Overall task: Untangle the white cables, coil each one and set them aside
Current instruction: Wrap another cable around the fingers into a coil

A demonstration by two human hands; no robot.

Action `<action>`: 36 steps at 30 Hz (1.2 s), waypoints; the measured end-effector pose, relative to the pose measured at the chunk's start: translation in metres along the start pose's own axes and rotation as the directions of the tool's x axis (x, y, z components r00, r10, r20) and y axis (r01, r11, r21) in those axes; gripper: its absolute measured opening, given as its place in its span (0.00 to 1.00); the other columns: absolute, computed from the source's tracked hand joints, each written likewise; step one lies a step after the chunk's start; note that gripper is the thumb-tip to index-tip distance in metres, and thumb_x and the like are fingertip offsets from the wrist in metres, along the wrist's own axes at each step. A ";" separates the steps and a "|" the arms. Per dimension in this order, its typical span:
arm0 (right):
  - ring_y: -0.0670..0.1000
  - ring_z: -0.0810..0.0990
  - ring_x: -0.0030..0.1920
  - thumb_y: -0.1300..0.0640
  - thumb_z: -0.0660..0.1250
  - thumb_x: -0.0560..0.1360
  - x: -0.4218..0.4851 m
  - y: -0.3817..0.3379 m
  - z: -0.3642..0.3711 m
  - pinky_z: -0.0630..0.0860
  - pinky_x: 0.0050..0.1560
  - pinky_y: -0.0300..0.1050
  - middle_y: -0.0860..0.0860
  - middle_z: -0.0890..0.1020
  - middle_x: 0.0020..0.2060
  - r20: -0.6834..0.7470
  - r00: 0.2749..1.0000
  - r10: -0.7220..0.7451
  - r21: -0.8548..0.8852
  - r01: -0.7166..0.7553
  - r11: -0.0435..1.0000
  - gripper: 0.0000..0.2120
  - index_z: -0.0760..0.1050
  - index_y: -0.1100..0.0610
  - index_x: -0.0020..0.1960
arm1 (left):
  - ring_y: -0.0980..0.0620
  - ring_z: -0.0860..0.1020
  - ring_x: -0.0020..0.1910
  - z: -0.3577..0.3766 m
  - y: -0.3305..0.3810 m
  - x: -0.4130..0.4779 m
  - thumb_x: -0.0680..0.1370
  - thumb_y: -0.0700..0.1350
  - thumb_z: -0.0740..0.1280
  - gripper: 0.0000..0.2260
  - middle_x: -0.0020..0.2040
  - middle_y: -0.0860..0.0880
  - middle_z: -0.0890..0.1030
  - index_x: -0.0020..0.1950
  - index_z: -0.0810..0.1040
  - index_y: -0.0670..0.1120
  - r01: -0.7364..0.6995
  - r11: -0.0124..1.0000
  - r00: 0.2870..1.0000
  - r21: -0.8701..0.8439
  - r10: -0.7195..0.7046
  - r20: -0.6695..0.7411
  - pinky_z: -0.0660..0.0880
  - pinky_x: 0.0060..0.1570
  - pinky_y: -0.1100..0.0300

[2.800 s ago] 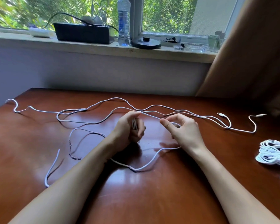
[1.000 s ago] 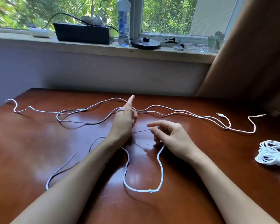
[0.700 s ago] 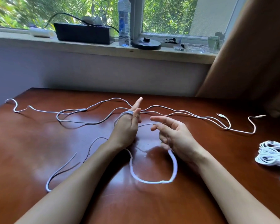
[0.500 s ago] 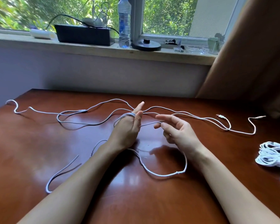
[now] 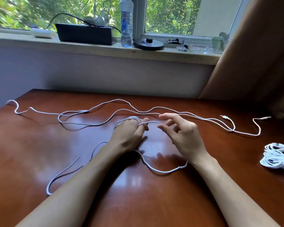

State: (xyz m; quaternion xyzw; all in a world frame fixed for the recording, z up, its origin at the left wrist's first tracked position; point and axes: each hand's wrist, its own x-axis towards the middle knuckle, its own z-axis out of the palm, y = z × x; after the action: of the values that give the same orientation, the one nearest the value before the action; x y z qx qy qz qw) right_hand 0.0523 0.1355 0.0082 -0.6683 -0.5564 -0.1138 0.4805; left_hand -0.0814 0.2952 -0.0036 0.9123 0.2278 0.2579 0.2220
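My left hand (image 5: 128, 136) is at the table's middle with several turns of a white cable (image 5: 162, 171) wound round its curled fingers. A short taut stretch runs from those fingers to my right hand (image 5: 182, 136), which pinches it lightly between thumb and curled fingers. From there the cable loops down under my right wrist and back beneath my left hand, and its free tail lies at the lower left. A second long white cable (image 5: 154, 108) snakes across the far half of the table, its plugs at the far right.
A bundle of coiled white cables (image 5: 275, 158) lies at the right edge of the brown table (image 5: 39, 145). On the windowsill behind stand a black box (image 5: 85, 34) and a water bottle (image 5: 126, 22). A brown curtain (image 5: 261, 54) hangs at the right.
My left fingers have curled down over the wound turns. My right hand has carried the cable up and across toward them, and the slack loop near me has shrunk and shifted right.
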 end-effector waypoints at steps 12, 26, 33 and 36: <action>0.49 0.78 0.35 0.40 0.65 0.79 0.000 0.001 0.000 0.74 0.37 0.48 0.44 0.80 0.35 -0.030 0.999 0.014 -0.252 -0.021 0.967 0.13 0.81 0.49 0.48 | 0.58 0.74 0.37 0.003 0.000 -0.002 0.78 0.64 0.54 0.23 0.32 0.58 0.74 0.39 0.84 0.57 0.068 0.941 0.997 -0.330 -0.053 0.056 0.71 0.47 0.50; 0.33 0.75 0.39 0.54 0.64 0.79 0.002 0.000 -0.004 0.71 0.43 0.38 0.37 0.79 0.41 -0.039 0.998 0.052 -0.134 -0.056 0.989 0.08 0.81 0.50 0.51 | 0.55 0.79 0.49 0.000 0.004 -0.002 0.78 0.69 0.39 0.37 0.41 0.55 0.83 0.39 0.85 0.53 -0.093 0.995 0.990 0.021 0.090 0.107 0.71 0.59 0.52; 0.40 0.79 0.46 0.57 0.68 0.80 0.001 0.003 -0.004 0.76 0.47 0.40 0.40 0.81 0.49 0.003 0.997 0.075 -0.099 -0.074 0.992 0.08 0.81 0.51 0.57 | 0.58 0.76 0.40 0.002 0.004 -0.003 0.82 0.63 0.43 0.33 0.32 0.53 0.75 0.36 0.84 0.54 -0.031 0.994 0.999 -0.109 0.032 0.014 0.71 0.53 0.52; 0.45 0.80 0.43 0.52 0.70 0.79 0.001 0.007 -0.005 0.78 0.47 0.48 0.41 0.83 0.47 0.025 0.995 0.098 -0.095 -0.095 0.991 0.06 0.80 0.49 0.56 | 0.59 0.75 0.36 0.003 0.003 -0.002 0.83 0.64 0.42 0.34 0.28 0.56 0.73 0.33 0.82 0.56 0.016 0.978 1.000 -0.206 -0.016 0.002 0.74 0.49 0.51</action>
State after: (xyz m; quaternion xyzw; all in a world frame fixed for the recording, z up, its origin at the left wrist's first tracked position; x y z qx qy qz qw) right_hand 0.0602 0.1332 0.0078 -0.7178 -0.5246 -0.1061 0.4453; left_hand -0.0800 0.2911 -0.0054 0.8826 0.2071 0.2783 0.3174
